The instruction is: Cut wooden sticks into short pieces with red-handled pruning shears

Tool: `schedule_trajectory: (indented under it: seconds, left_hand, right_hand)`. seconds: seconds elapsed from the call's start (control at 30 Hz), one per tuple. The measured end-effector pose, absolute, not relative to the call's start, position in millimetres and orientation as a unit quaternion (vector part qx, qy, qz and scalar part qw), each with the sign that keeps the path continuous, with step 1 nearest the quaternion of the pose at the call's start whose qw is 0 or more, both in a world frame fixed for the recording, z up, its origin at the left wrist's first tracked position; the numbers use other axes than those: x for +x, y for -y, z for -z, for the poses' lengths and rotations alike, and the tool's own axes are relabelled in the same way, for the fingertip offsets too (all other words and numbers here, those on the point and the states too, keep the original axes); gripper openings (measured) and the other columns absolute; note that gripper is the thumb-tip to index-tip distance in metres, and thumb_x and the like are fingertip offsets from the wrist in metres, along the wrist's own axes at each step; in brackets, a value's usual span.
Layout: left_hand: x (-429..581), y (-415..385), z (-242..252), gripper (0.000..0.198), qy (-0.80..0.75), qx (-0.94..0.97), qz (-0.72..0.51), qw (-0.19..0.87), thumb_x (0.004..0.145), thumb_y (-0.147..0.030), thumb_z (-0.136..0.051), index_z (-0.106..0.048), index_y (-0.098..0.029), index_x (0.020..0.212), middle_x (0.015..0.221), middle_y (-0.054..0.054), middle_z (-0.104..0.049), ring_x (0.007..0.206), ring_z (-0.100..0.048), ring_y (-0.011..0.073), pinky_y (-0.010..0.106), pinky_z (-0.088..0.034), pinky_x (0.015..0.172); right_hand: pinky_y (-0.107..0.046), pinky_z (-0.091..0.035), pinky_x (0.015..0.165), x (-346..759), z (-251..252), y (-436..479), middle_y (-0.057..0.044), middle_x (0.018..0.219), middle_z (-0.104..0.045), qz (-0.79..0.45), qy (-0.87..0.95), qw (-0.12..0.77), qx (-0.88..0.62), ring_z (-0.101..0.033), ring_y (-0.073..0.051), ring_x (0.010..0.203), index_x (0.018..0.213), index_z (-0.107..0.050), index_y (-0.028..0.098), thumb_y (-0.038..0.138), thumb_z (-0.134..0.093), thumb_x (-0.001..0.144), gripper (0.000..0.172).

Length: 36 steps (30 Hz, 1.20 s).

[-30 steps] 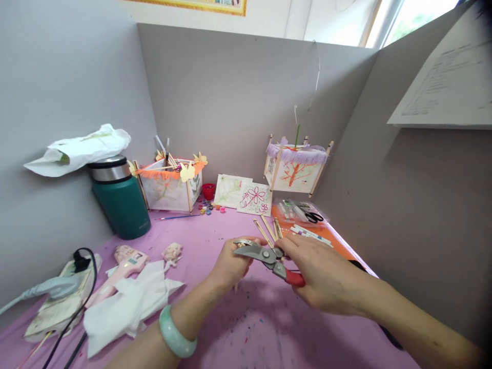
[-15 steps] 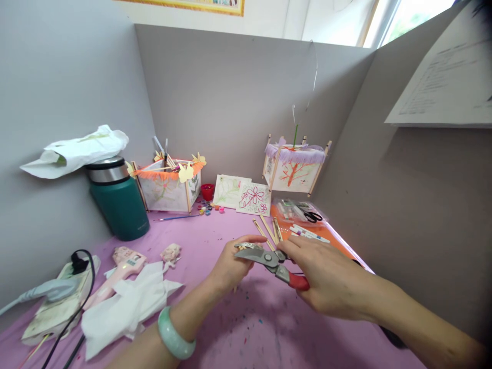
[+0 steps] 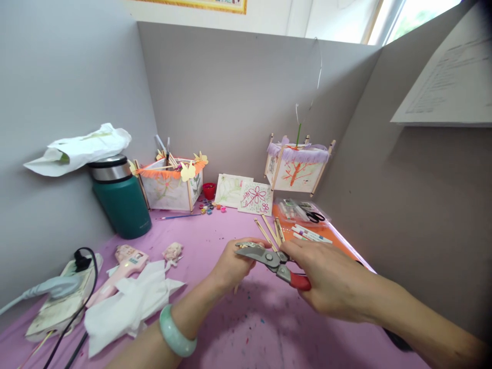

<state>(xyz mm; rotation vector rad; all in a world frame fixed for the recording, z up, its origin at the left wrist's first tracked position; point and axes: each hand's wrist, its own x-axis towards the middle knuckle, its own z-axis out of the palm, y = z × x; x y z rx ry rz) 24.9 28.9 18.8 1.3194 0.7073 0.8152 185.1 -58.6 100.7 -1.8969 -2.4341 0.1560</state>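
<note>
My right hand [image 3: 326, 277] is closed round the red handle of a pair of pruning shears [image 3: 282, 269], whose grey blades point left. Beside the blades, my left hand [image 3: 234, 264] has its fingers curled round a thin wooden stick [image 3: 236, 288]; its lower end shows under the palm, and most of it is hidden. The blade tips overlap the top of the left fist, so whether they touch the stick is hard to see. Several loose wooden sticks [image 3: 266, 230] lie on the table just beyond the hands.
Tissues [image 3: 128, 302], a pink glue gun [image 3: 128, 264] and a power strip [image 3: 57, 302] lie at left, near a green bottle [image 3: 123, 205]. Paper-sided lantern boxes [image 3: 163, 192], drawn cards [image 3: 255, 199], markers [image 3: 311, 233] and black-handled scissors [image 3: 315, 217] stand or lie farther back.
The view has shifted slightly, so everything sits a little farther right. Both hands keep almost the same pose, with the shears still at the left fist.
</note>
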Motion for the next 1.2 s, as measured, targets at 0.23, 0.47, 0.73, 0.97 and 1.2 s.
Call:
schedule_trajectory:
  seconds: [0.23, 0.47, 0.73, 0.97, 1.2]
  left_hand:
    - [23.4, -30.0, -17.2, 0.03, -0.296, 0.58, -0.369, 0.663, 0.07, -0.033, -0.063, -0.068, -0.01, 0.09, 0.047, -0.005, -0.041, 0.042, -0.024, 0.0036, 0.019, -0.016, 0.042]
    - [22.0, -27.7, -18.5, 0.029, -0.267, 0.567, -0.38, 0.681, 0.069, -0.032, -0.064, -0.068, -0.008, 0.086, 0.053, -0.001, -0.052, 0.041, -0.025, 0.0026, 0.019, -0.016, 0.04]
    - [22.6, -31.4, -13.1, 0.032, -0.244, 0.577, -0.392, 0.674, 0.073, -0.035, -0.062, -0.069, -0.007, 0.086, 0.05, -0.001, -0.049, 0.041, -0.03, 0.0039, 0.019, -0.019, 0.04]
    - [20.4, -29.6, -16.1, 0.031, -0.235, 0.595, -0.38, 0.668, 0.076, -0.034, -0.059, -0.069, -0.009, 0.089, 0.046, -0.004, -0.042, 0.041, -0.03, 0.0045, 0.02, -0.02, 0.041]
    - [19.7, -28.2, -18.5, 0.032, -0.245, 0.608, -0.374, 0.657, 0.075, -0.036, -0.059, -0.069, -0.009, 0.089, 0.047, -0.004, -0.043, 0.042, -0.028, 0.0047, 0.02, -0.021, 0.042]
  right_hand:
    - [-0.029, -0.03, 0.057, 182.4, -101.4, 58.5, -0.003, 0.079, -0.055, -0.04, 0.795, 0.021, -0.605, -0.051, -0.019, 0.072, 0.079, -0.044, 0.021, 0.014, -0.05, 0.068, 0.014]
    - [-0.031, -0.033, 0.061, 180.4, -104.4, 59.7, -0.005, 0.085, -0.054, -0.05, 0.796, 0.023, -0.603, -0.049, -0.021, 0.077, 0.083, -0.045, 0.021, 0.018, -0.052, 0.069, 0.015]
    - [-0.032, -0.034, 0.065, 179.5, -104.7, 58.0, -0.005, 0.086, -0.053, -0.041, 0.804, 0.037, -0.592, -0.048, -0.021, 0.079, 0.082, -0.046, 0.02, 0.018, -0.052, 0.07, 0.014]
    - [-0.031, -0.034, 0.062, 180.2, -107.6, 58.6, -0.005, 0.084, -0.054, -0.053, 0.805, 0.03, -0.59, -0.05, -0.02, 0.077, 0.081, -0.045, 0.021, 0.017, -0.052, 0.071, 0.013]
    - [-0.029, -0.033, 0.059, 180.1, -106.9, 60.1, -0.004, 0.082, -0.055, -0.06, 0.797, 0.016, -0.601, -0.052, -0.02, 0.075, 0.081, -0.044, 0.021, 0.012, -0.053, 0.068, 0.018]
